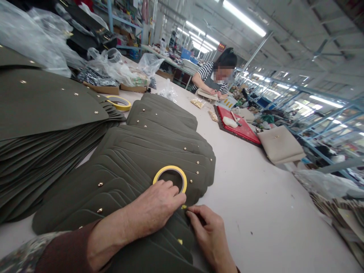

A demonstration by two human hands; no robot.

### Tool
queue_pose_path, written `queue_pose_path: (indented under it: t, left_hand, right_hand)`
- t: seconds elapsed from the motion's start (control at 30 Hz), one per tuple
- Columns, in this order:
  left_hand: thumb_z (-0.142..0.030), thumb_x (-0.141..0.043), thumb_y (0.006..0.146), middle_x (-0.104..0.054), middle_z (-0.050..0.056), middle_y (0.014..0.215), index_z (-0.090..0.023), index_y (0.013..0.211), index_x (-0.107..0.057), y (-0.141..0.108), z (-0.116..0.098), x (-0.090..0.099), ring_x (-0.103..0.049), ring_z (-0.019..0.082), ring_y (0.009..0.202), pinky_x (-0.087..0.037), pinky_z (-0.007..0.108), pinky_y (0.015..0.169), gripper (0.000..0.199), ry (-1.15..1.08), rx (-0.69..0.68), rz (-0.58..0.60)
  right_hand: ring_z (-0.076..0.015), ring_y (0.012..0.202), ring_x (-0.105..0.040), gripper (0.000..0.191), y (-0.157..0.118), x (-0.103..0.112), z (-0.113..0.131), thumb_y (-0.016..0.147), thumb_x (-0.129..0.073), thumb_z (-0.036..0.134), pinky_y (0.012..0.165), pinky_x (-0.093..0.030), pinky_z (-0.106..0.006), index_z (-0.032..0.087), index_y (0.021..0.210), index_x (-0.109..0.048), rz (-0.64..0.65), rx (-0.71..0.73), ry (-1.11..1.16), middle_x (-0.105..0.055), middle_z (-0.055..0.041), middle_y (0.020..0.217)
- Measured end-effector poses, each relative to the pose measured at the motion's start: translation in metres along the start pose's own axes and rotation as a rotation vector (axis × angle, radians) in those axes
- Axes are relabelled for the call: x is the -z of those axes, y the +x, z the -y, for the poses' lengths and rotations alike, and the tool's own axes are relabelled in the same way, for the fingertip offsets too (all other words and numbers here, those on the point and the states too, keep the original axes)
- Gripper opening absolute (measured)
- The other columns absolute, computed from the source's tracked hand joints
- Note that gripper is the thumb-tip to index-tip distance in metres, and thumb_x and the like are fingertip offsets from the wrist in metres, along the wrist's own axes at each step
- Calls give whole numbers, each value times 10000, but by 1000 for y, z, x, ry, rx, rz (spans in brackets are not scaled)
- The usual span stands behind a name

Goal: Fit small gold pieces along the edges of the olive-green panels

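Note:
A roll of yellow tape (184, 178) is held in my left hand (155, 206), whose fingers curl over its near rim. Just to the right, my right hand (209, 229) pinches at a small yellow piece of tape (184, 207) by the edge of a dark olive panel. Under both hands lie overlapping dark olive panels (127, 151) with small gold studs. Another yellow tape bit (180, 241) sticks to a panel nearer me. Whether the pinched piece still joins the roll is hidden by my fingers.
A taller stack of olive panels (51, 106) stands at left, with a second tape roll (119, 103) behind it. Plastic bags (113, 68) lie at the back. Across the table (256, 197), a co-worker (212, 79) handles a beige piece near a red board (239, 127).

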State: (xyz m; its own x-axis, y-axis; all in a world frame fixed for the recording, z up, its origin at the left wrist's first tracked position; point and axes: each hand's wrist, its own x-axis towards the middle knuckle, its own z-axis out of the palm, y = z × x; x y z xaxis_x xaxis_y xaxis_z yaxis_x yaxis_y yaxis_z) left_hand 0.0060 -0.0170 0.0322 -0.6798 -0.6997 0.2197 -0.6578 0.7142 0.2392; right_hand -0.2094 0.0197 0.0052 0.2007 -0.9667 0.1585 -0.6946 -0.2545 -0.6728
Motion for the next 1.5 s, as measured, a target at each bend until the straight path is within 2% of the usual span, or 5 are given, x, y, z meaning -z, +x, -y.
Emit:
queue_pose_path:
  t: [0.3,0.6,0.8,1.2,1.5]
  left_hand:
    - [-90,-495,921,-603,16,855,-212,878,-545,-1,4,-1,-544,217,781,-446,342,671,138,-25,-77,-87]
    - [-191,-420,1012,-724,13,912,-200,1346,-452,-8,15,-4,-693,132,786,-549,223,734,335,-207,-131,-413]
    - [-282,-362,1036,-764,54,991,-164,1451,-285,-8,15,-6,-747,171,798,-590,258,690,439,-155,-79,-330]
    - [-182,-358,1016,-680,-11,807,-215,1010,-529,-8,11,-5,-681,132,706,-521,211,655,174,-205,-78,-287]
    - [-139,-294,1003,-535,-13,677,-219,805,-520,-8,0,-8,-516,151,548,-369,271,505,311,-96,-158,-406]
  right_hand:
    - [-175,620,-636,203,14,-12,3,941,-515,180,572,-418,-261,174,882,-709,-5,220,-365,-645,-44,725]
    - [-141,689,-630,200,23,10,14,892,-619,173,650,-438,-245,216,737,-738,226,58,-44,-677,1,704]
    - [-151,768,-633,267,27,7,28,865,-610,102,696,-522,-259,186,1112,-666,-162,312,121,-696,-49,905]
    - [-168,638,-617,185,26,-9,30,853,-533,34,610,-525,-274,186,862,-639,-328,582,-176,-685,-53,708]
    - [-114,477,-555,121,27,-8,41,783,-650,246,474,-447,-219,181,682,-668,-165,-150,424,-627,13,540]
